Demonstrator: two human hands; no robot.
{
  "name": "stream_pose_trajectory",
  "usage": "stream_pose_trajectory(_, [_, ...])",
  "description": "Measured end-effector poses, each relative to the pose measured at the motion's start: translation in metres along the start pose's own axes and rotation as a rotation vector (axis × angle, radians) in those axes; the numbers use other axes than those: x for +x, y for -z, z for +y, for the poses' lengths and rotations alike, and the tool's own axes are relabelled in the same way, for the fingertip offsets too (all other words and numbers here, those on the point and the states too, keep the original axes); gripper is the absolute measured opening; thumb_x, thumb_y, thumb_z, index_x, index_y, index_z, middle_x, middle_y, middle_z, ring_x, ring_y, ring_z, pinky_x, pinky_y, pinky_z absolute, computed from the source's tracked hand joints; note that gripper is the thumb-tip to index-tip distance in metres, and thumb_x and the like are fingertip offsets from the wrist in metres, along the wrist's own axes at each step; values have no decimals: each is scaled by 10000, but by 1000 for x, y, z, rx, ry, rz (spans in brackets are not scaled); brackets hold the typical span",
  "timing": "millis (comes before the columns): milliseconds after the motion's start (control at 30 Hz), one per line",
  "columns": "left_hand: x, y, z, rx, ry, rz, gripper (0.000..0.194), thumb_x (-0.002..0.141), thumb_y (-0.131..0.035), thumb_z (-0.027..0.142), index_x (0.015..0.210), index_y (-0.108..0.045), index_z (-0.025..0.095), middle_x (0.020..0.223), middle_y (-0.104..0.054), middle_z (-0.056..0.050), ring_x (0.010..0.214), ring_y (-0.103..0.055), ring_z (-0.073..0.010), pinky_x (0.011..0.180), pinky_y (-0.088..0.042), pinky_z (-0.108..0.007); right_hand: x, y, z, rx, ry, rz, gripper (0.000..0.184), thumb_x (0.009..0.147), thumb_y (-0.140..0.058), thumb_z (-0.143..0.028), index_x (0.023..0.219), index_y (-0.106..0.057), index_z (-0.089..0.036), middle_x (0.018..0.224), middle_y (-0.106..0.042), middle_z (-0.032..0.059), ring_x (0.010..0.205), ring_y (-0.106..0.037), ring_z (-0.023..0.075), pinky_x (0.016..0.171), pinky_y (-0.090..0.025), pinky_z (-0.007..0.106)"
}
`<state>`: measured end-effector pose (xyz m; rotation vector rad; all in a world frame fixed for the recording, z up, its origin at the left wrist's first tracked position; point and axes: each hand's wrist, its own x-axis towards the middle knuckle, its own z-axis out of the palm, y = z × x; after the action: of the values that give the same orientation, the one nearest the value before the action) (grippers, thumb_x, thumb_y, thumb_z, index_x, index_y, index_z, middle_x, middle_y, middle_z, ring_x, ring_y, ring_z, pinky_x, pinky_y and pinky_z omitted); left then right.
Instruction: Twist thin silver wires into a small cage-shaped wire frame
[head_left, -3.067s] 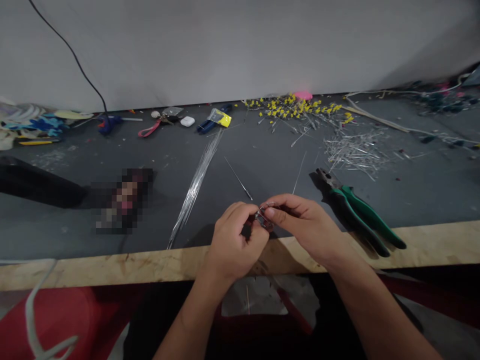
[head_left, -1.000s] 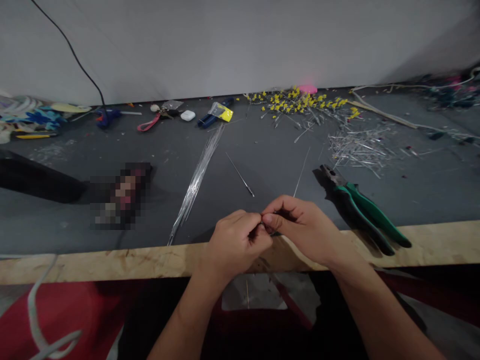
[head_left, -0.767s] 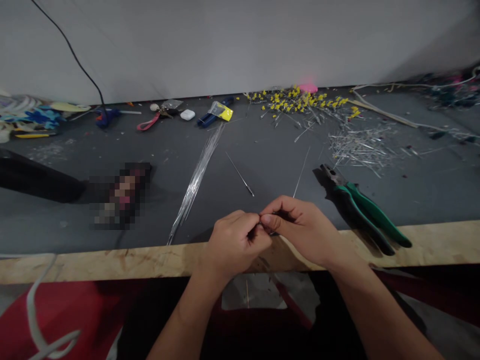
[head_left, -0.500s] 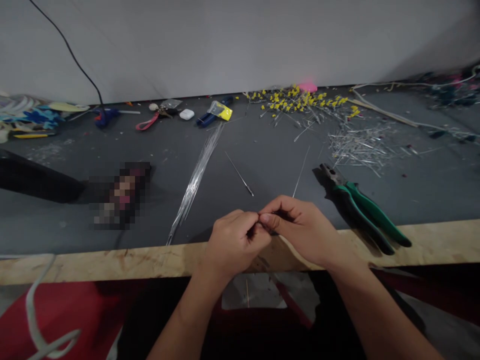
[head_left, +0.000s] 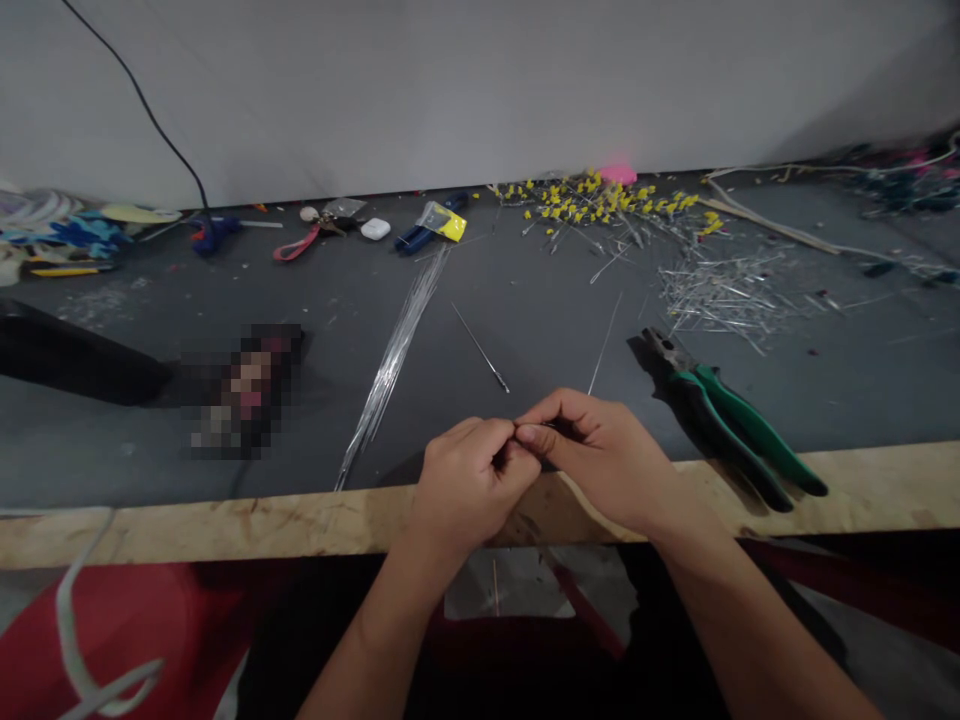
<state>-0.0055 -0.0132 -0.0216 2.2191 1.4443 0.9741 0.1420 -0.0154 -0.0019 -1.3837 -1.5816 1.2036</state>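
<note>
My left hand [head_left: 472,485] is closed, its thumb and forefinger pinched together over the front edge of the table. Against its fingertips, my right hand [head_left: 600,455] pinches too, thumb pressed to forefinger. What lies between the fingers is hidden and too small to make out. Just beyond the hands is a short metal piece of twisted wire [head_left: 481,350] on the grey surface. A thin single wire [head_left: 606,343] runs up from behind my right hand. Left of the hands lies a bundle of long, straight silvery wires [head_left: 394,360].
Green-handled pliers [head_left: 739,430] rest at the right, over the wooden edge [head_left: 247,530]. Behind them are a pile of cut wires [head_left: 720,290] and yellow-tipped wires [head_left: 607,200]. A blurred-out object [head_left: 247,390] on a black stand [head_left: 75,355] is at left.
Both hands keep their pinch at nearly the same spot, with only slight finger movement. The view has shifted a little; the things on the table stay where they were.
</note>
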Motion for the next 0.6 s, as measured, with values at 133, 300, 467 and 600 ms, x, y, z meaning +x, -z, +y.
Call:
stream_pose_trajectory(133, [1, 2, 0, -6, 26, -8, 224, 751, -477, 152, 531, -467, 192, 496, -486, 31, 480, -436, -107, 490, -350, -244, 1, -4, -2, 20, -12, 35, 80, 827, -578, -240, 783, -643, -225, 741, -676, -13, 717, -617, 150, 642, -468, 265])
stream_pose_trajectory(300, [1, 3, -2, -69, 37, -31, 165, 793, -470, 152, 696, -600, 184, 634, -625, -5, 612, -563, -139, 585, -422, -262, 3, -7, 0, 101, -40, 68, 85, 821, -589, -285, 868, -632, -229, 782, -673, -11, 744, -620, 148, 683, -479, 279])
stream_pose_trajectory(467, [1, 4, -2, -90, 17, -42, 159, 798, -475, 145, 724, -612, 176, 645, -636, -8, 616, -570, -138, 601, -431, -261, 4, -2, 3, 125, -67, 26, 93, 818, -596, -290, 869, -630, -220, 795, -665, -2, 756, -617, 148, 686, -490, 275])
stream_pose_trajectory(600, [0, 6, -1, -95, 20, -49, 145, 786, -484, 138, 752, -622, 171, 657, -638, -7, 617, -565, -132, 604, -430, -252, 3, 1, 4, 145, -76, 10, 121, 809, -610, -305, 883, -640, -214, 799, -669, -2, 760, -620, 152, 693, -490, 281])
